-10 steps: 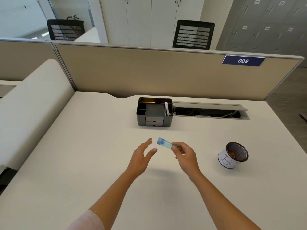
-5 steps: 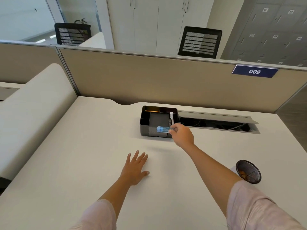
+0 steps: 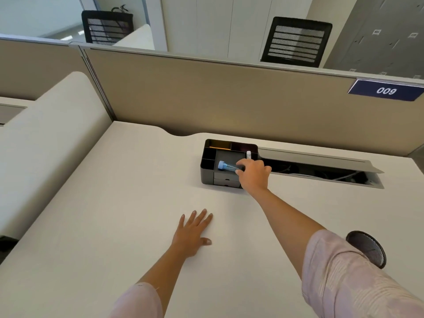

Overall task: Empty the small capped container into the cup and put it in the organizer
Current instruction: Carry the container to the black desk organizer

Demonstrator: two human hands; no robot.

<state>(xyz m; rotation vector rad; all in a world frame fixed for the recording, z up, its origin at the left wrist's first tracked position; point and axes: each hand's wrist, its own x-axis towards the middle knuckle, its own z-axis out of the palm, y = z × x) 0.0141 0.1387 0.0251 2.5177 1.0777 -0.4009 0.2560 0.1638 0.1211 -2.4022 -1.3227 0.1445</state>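
Observation:
A small clear container with a blue cap lies sideways over the middle compartment of the black organizer at the back of the desk. My right hand pinches its uncapped end, reaching over the organizer's right side. Whether the container rests on the compartment floor cannot be told. My left hand lies flat on the desk, fingers spread, holding nothing. The dark mesh cup stands at the right, partly hidden behind my right sleeve.
A white tube stands in the organizer's right side. An open cable slot runs along the desk behind my right hand. A beige partition walls the desk's back edge.
My right hand carried the container from mid-desk to the organizer and now holds it over the middle compartment. My left hand dropped flat onto the desk. The view moved forward.

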